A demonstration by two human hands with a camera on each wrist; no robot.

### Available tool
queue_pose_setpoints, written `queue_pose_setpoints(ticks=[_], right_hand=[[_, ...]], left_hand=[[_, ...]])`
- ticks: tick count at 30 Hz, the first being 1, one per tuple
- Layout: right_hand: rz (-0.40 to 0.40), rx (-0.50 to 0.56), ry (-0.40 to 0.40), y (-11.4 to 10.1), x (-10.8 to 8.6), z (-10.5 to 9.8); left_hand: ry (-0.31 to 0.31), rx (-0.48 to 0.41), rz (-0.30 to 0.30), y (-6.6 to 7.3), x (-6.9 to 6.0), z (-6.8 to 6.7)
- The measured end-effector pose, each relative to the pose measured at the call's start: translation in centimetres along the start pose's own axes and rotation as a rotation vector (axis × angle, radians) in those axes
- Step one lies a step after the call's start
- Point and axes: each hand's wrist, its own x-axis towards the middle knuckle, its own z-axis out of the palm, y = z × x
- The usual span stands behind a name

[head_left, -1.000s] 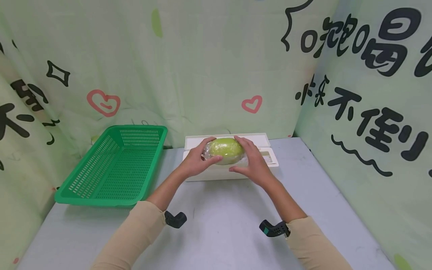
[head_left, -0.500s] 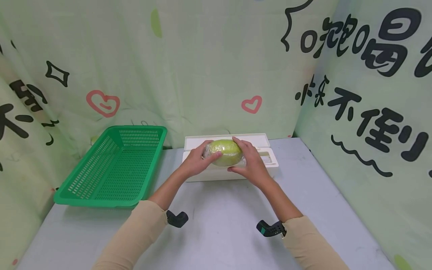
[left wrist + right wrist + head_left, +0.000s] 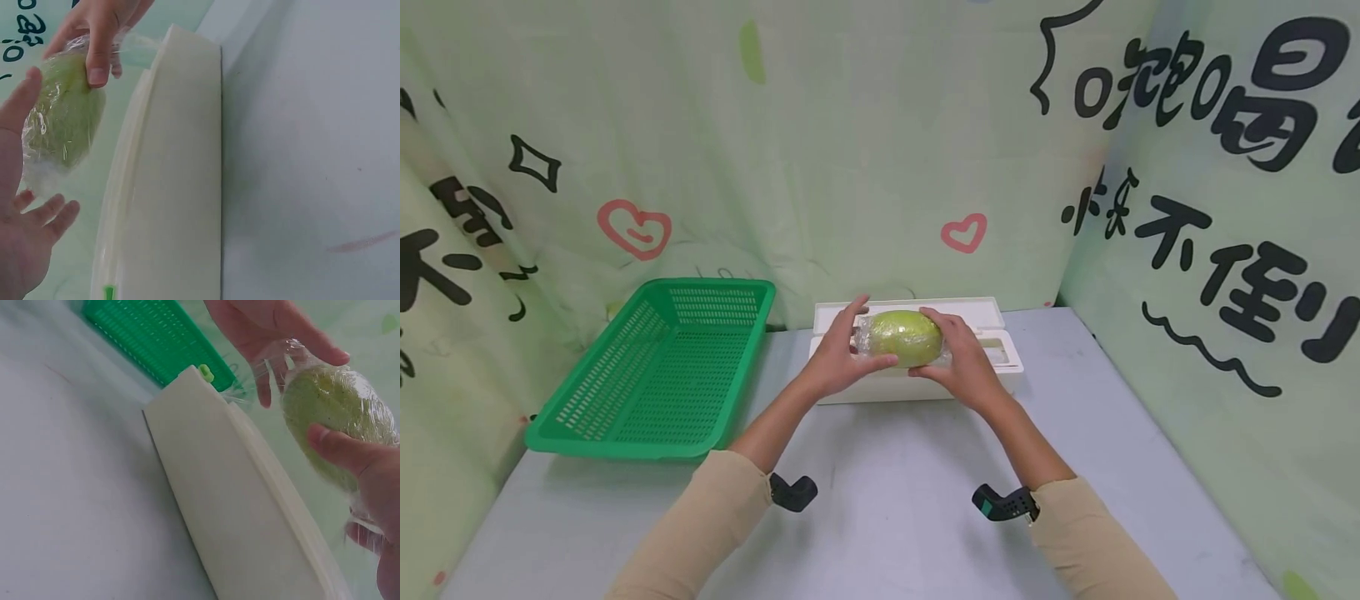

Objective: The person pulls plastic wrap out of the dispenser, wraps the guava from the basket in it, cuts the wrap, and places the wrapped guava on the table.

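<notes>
Wrapped fruit held above box. Right grip grasping fruit over box's right half; left grip released, spread over box's left half. Likely best: right steady, left smoothing loose film gently.

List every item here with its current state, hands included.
Green fruit: wrapped, held up
Clear plastic film: crinkled around the fruit
White film dispenser: lid open
Green plastic basket: upright
Left hand: spread open at the fruit's end, contact unclear
Right hand: gripping the fruit
</notes>
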Motion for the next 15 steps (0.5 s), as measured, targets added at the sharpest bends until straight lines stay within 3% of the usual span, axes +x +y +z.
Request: queue_pose_setpoints(ticks=[4, 7, 15], right_hand=[[0.024, 0.014, -0.030, 0.1, 0.1, -0.2], [0.035, 0.019, -0.058, 0.2, 0.2, -0.3], [0.052, 0.015, -0.142, 0.9, 0.3, -0.2]], left_hand=[[0.048, 0.089, 0.156, -0.2, -0.2, 0.3], [0.056, 0.160, 0.218, -0.4, -0.2, 0.8], [0.045, 0.180, 0.196, -1.6, -0.5, 1.8]])
